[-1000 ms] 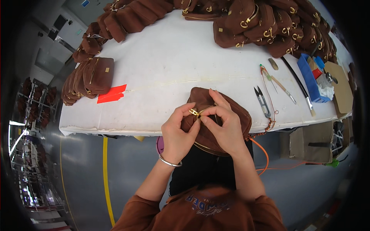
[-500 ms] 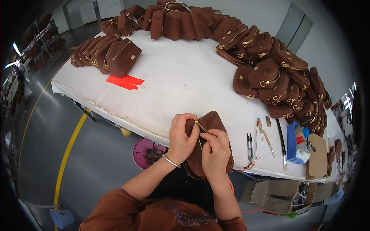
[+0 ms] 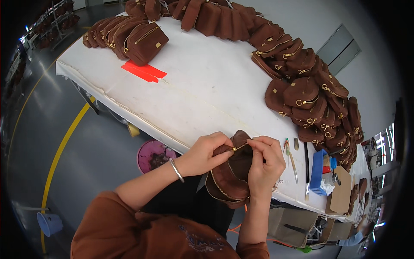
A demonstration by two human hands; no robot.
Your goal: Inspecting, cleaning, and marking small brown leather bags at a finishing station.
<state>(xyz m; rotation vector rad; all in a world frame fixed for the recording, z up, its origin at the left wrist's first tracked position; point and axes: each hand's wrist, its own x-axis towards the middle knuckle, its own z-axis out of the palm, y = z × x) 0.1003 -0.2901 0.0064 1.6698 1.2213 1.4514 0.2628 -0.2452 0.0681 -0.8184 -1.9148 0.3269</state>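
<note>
At the table's near edge a small brown bag [image 3: 224, 175] with a brass zipper [image 3: 217, 183] is tilted between my hands, its opening spread apart. My left hand [image 3: 207, 151] is closed, thumb and fingers pinching the bag's edge beside a gold zipper pull [image 3: 234, 149]. On the other side of the opening, my right hand [image 3: 265, 164] pinches the zipper edge between thumb and fingertips. A stretch of zipper runs taut between the two pinches. The bag's lower part hangs below the tabletop, over my lap.
Brown bags [image 3: 302, 90] are heaped along the right and far sides, with a row [image 3: 144, 43] at far left by red tape [image 3: 143, 71]. A brush [image 3: 306, 172], a blue bin [image 3: 318, 170] and cardboard [image 3: 339, 190] lie right. A pink bucket [image 3: 144, 157] stands below the table.
The bag's opening is now spread wide, with more of the zipper showing. My right hand has moved up and right, away from my left. The whole view has shifted slightly.
</note>
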